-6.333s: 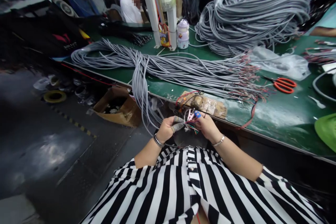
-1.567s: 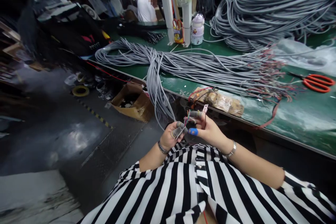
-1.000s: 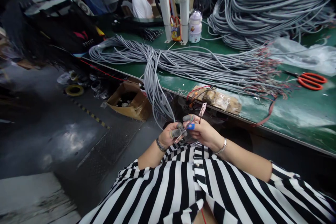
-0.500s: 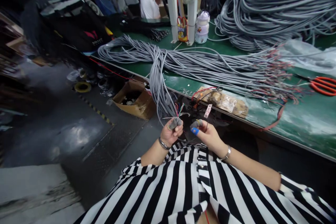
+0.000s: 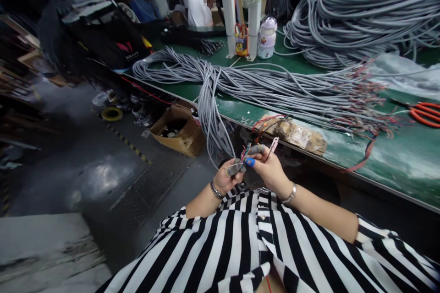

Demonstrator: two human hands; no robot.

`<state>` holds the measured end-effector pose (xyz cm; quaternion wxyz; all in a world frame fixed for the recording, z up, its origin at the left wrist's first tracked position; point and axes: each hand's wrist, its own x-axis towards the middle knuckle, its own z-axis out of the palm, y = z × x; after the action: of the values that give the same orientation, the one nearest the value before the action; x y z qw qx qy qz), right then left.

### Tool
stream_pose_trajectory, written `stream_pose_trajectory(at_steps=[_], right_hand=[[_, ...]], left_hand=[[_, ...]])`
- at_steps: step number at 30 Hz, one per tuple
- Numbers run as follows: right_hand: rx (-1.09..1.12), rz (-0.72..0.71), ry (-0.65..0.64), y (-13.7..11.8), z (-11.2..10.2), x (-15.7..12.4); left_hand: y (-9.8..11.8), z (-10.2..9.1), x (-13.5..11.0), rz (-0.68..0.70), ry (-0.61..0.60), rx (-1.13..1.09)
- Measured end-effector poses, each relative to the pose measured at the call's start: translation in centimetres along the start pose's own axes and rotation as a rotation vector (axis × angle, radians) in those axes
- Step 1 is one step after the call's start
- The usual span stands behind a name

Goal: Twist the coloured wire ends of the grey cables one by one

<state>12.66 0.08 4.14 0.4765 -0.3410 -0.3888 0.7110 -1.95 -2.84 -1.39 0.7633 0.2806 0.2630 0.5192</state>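
My left hand (image 5: 228, 176) is closed on the end of a grey cable, with grey covers on its fingertips. Thin coloured wires (image 5: 245, 151) fan out of that end. Thumb and forefinger of my right hand (image 5: 270, 168) pinch these wires, close beside the left fingertips; its thumb tip is wrapped in blue, another finger in grey. A flat pinkish strip with holes (image 5: 274, 145) sticks up from among the right fingers. The hanging part of the grey cable bundle (image 5: 215, 123) drops over the table edge towards my left hand.
More grey cables lie along the green table (image 5: 409, 165). A large cable coil (image 5: 343, 13), orange-handled scissors (image 5: 426, 113), a taped block (image 5: 295, 135) and a lilac bottle (image 5: 267, 39) are on it. A cardboard box (image 5: 182, 132) stands below. Another person (image 5: 200, 7) sits beyond.
My right hand has moved left and up to my left hand and now pinches the coloured wires. Before, the hands were apart. The view has shifted slightly.
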Motion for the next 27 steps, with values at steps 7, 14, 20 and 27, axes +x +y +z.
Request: stream_pose_trajectory(at_steps=[7,14,20,27], right_hand=[[0.134,0.309,-0.053,0.5,-0.8,0.6],[0.121,0.316,-0.022,2.3,-2.6,1.6],[-0.094,0.41,0.118,1.9,-6.2,0.2],[-0.42,-0.161,0.242,-1.0,-8.6,-2.7]], left_hand=[[-0.4,-1.0,0.1,-0.067,-0.042,0.298],[1.6,0.3,0.3,0.042,-0.158,0.836],[2.4,0.8,0.3,0.3,-0.075,1.083],[2.3,1.0,0.2,0.403,-0.02,1.186]])
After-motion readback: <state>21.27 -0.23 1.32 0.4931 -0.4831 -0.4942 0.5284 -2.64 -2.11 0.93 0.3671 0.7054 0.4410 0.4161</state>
